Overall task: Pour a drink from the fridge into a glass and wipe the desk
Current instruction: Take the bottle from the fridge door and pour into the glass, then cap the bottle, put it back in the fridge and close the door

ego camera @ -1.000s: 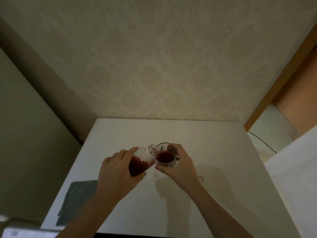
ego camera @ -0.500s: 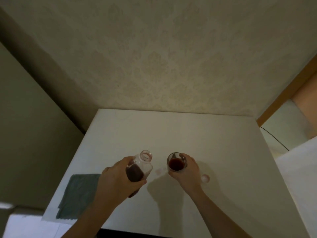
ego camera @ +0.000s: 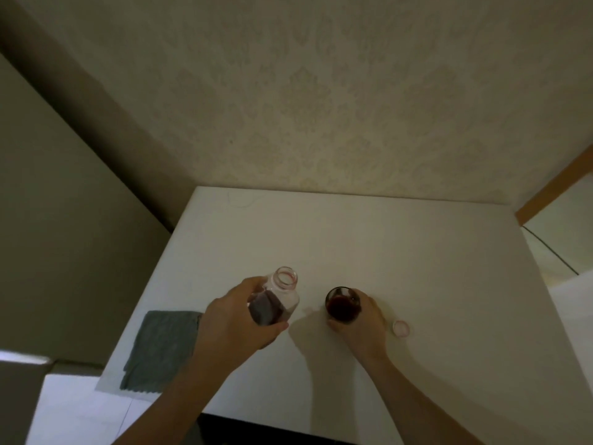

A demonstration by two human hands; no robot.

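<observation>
Fingers of the left hand [ego camera: 236,319] wrap round one clear bottle [ego camera: 275,300], which stands nearly upright with its open mouth tipped slightly away from the camera. Dark red drink fills roughly the lower half of it; the neck is clear and uncapped. Whether the bottle's base touches the desk cannot be told, as the hand covers it.

To its right, with a strip of bare desk between them, the right hand [ego camera: 361,324] curls round one small glass [ego camera: 342,305], gripping it from the near side. That glass holds the same dark red drink and appears to sit on the surface.

Just beyond the right hand, further right, lies one small round cap [ego camera: 401,328], pale with a pinkish rim, flat on the desk and apart from the fingers.

Left of the left forearm, one grey cloth [ego camera: 160,345] lies spread flat at the near left corner of the white desk [ego camera: 369,239].

Behind the desk rises a patterned wall [ego camera: 305,91].
</observation>
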